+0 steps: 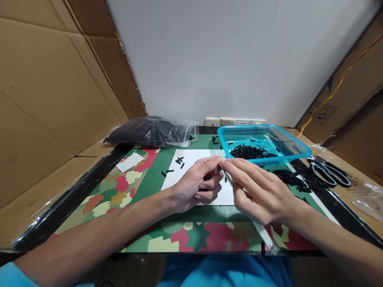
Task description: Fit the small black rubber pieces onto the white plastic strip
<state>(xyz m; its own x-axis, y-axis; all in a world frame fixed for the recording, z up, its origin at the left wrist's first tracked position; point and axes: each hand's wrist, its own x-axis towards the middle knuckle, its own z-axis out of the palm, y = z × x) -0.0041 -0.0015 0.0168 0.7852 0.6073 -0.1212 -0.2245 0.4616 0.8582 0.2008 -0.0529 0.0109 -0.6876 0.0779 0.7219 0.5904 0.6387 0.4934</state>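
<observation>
My left hand (206, 179) is closed, with small black pieces (219, 169) pinched between thumb and forefinger; its other fingers curl in. Its fingertips meet those of my right hand (260, 191), which is also closed and grips a narrow whitish strip (266, 236). The strip hangs from under the right palm towards the table's front edge. What lies right at the fingertips is mostly hidden. Below both hands is a white sheet (194, 156), with several short black sticks (178, 160) lying loose at its left part.
A blue plastic basket (265, 160) holding many black pieces (249, 152) stands behind my right hand. More black pieces (290, 178) lie in front of it, beside scissors (324, 173). A bag of black material (146, 131) rests at the back left. Cardboard walls (54, 79) flank the table.
</observation>
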